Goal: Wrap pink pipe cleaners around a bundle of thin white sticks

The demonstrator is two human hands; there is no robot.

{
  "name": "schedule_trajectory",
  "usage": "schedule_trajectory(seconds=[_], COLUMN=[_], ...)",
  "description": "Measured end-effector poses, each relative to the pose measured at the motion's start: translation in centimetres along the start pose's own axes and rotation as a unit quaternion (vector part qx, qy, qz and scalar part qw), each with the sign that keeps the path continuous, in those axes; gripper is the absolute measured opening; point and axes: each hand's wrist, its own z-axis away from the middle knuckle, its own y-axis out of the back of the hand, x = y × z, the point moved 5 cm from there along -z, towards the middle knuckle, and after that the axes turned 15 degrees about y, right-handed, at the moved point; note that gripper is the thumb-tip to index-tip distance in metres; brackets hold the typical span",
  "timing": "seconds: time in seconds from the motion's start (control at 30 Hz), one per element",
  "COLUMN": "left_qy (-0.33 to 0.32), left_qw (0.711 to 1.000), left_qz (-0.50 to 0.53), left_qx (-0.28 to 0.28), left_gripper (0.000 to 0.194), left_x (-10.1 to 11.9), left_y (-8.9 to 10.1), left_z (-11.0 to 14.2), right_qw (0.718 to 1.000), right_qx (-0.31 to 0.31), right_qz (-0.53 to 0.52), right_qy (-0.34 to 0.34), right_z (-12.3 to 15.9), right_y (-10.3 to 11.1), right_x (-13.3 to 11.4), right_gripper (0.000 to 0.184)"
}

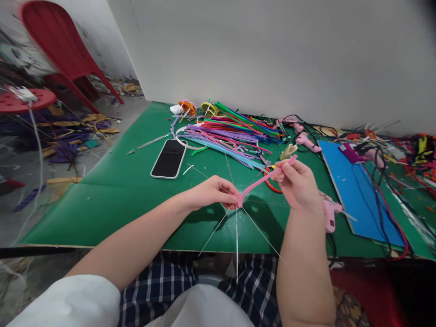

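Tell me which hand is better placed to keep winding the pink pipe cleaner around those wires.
Probably the right hand: it grips the free end of the pink pipe cleaner, which slants down to the left hand. The left pinches where the thin wires cross, anchoring them.

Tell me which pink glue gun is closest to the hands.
The pink glue gun lying by the right hand, at its wrist. The other pink glue gun lies farther back, near the pile of pipe cleaners.
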Motion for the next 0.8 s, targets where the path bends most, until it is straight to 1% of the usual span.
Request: schedule_trajectory(seconds=[0.07, 0.17, 0.27, 0.33, 0.43, 0.5, 0.57, 0.63, 0.67, 0.73, 0.8], left_qy=[-0.021, -0.052, -0.083, -0.097, -0.108, -0.105, -0.092, -0.075, -0.067, -0.053, -0.04], left_qw=[1.0, 0.998, 0.995, 0.992, 0.989, 0.989, 0.989, 0.988, 0.987, 0.987, 0.987], left_qz=[0.011, 0.032, 0.057, 0.076, 0.099, 0.104, 0.11, 0.125, 0.131, 0.137, 0.135], left_qx=[-0.01, -0.01, -0.001, 0.007, 0.019, 0.027, 0.038, 0.052, 0.059, 0.07, 0.073], left_gripper=[0.012, 0.011, 0.01, 0.009, 0.01, 0.011, 0.012, 0.012, 0.012, 0.012, 0.012], left_x=[0.1, 0.2, 0.2, 0.3, 0.4, 0.3, 0.2, 0.1, 0.0, -0.2, -0.3], left_y=[0.1, 0.3, 0.6, 0.8, 1.0, 1.1, 1.2, 1.3, 1.4, 1.5, 1.5], left_z=[0.1, 0.1, 0.3, 0.4, 0.5, 0.4, 0.2, 0.0, -0.2, -0.4, -0.5], right_qw=[0.999, 0.995, 0.992, 0.989, 0.977, 0.967, 0.959, 0.955, 0.957, 0.967, 0.981], right_qx=[0.016, 0.047, 0.061, 0.049, -0.002, -0.035, -0.045, -0.04, -0.035, -0.032, -0.048], right_qz=[-0.025, -0.045, -0.008, 0.052, 0.145, 0.173, 0.19, 0.209, 0.215, 0.206, 0.164], right_qy=[-0.028, -0.072, -0.114, -0.131, -0.155, -0.182, -0.206, -0.205, -0.193, -0.149, -0.089], right_z=[-0.2, -0.3, -0.2, -0.1, 0.2, 0.4, 0.7, 0.7, 0.6, 0.4, 0.3], right_y=[0.1, 0.2, 0.1, 0.0, -0.5, -0.9, -1.1, -1.1, -1.1, -1.4, -2.0], right_x=[1.4, 3.4, 5.2, 6.2, 7.2, 7.7, 7.7, 7.2, 6.7, 5.4, 4.0], right_gripper=[0.01, 0.014, 0.019, 0.021, 0.027, 0.031, 0.036, 0.039, 0.04, 0.037, 0.026])
